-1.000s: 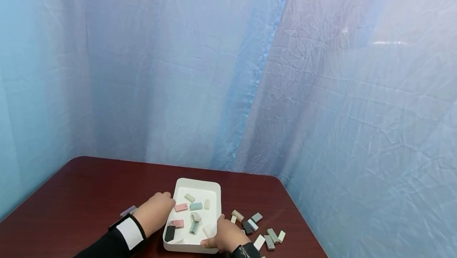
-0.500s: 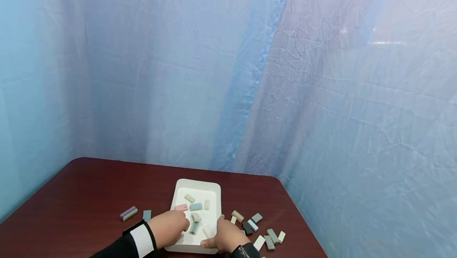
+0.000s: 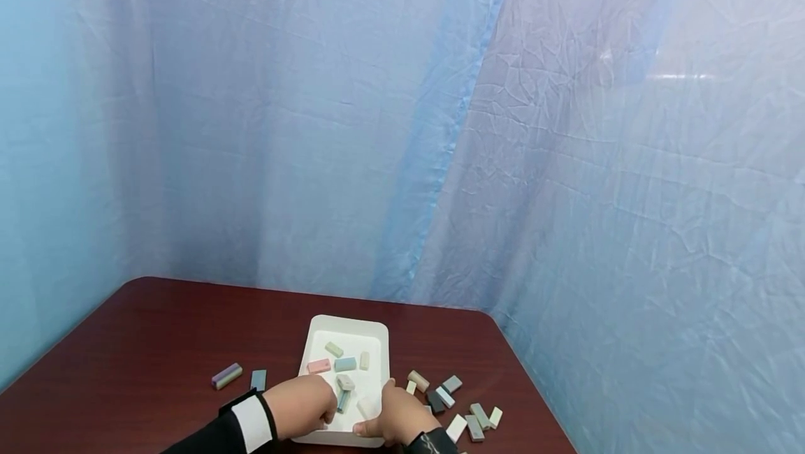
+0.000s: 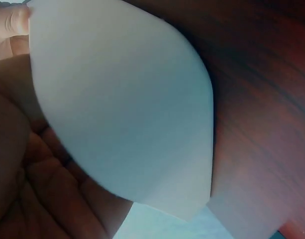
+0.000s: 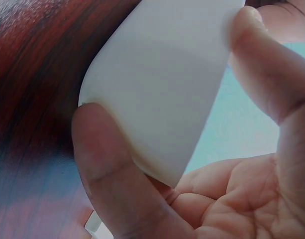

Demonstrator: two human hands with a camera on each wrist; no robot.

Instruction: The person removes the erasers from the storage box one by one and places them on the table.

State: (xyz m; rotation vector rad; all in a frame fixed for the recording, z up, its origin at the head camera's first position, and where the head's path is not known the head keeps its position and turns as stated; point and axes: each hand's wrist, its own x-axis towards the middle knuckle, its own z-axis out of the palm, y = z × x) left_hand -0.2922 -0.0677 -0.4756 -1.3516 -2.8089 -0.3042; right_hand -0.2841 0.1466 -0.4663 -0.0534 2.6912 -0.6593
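The white tray (image 3: 344, 332), lying lengthwise near to far on the counter (image 3: 144, 342), was gripped at its near corners by the left hand (image 3: 303, 406) and right hand (image 3: 397, 413), fingers curled round its rim.

No text, label, brand, number or sign can be read anywhere in these views.

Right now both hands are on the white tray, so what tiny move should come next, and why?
Probably a slow, level lift of the white tray. The left hand and right hand grip its near corners, and loose blocks like the pink block lie inside, so tilting might spill them.
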